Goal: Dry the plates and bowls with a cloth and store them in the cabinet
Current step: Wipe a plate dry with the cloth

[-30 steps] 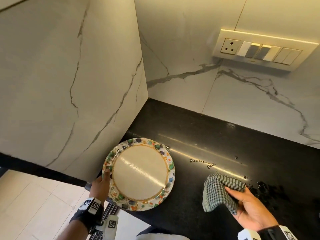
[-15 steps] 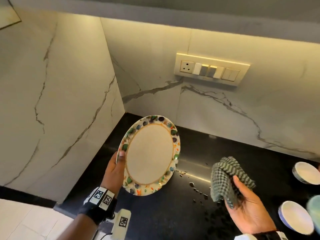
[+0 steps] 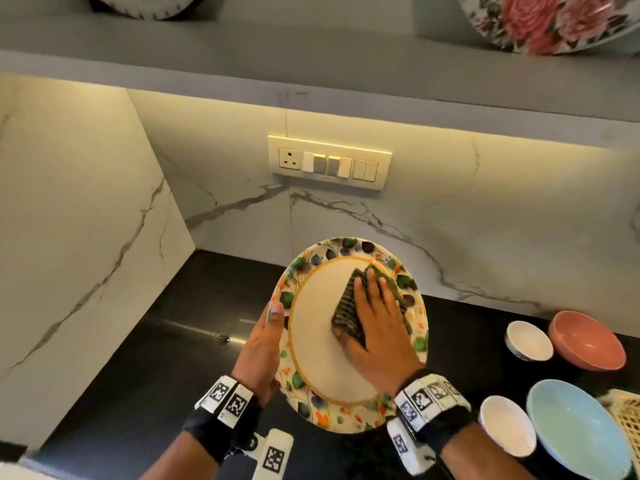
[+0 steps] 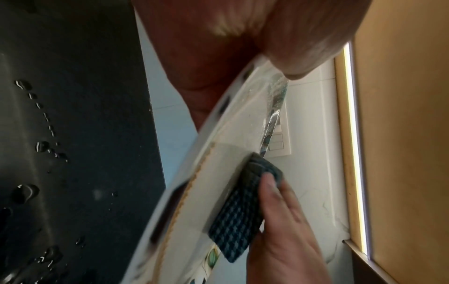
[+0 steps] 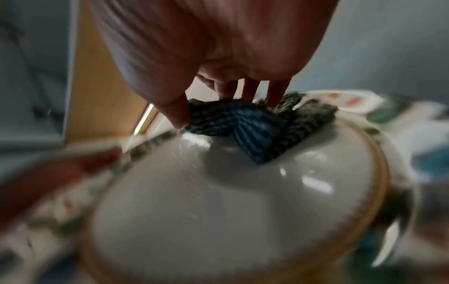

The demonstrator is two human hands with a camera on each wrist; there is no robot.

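A plate point(image 3: 318, 341) with a cream centre and a leaf-patterned rim is held tilted above the black counter point(image 3: 156, 358). My left hand point(image 3: 263, 344) grips its left rim, thumb on the front. My right hand point(image 3: 377, 327) lies flat on a folded green checked cloth point(image 3: 348, 313) and presses it against the upper right of the plate's face. In the left wrist view the cloth point(image 4: 238, 215) sits under the right hand's fingers point(image 4: 272, 184) on the plate point(image 4: 218, 173). The blurred right wrist view shows straight fingers point(image 5: 274, 92) on the cloth point(image 5: 255, 130) over the plate point(image 5: 218, 211).
Right of the plate stand two small white bowls point(image 3: 528, 341) point(image 3: 507, 429), a pink bowl point(image 3: 587, 341) and a light blue bowl point(image 3: 578, 431). Water drops point(image 3: 221, 338) dot the counter. A switch panel point(image 3: 329, 162) is on the wall. A shelf point(image 3: 311, 64) overhead carries a floral plate point(image 3: 540, 22).
The left hand lifted the plate off the counter and tilted it up. The right hand brought the cloth from the side onto the plate's face. The view rose toward the shelf.
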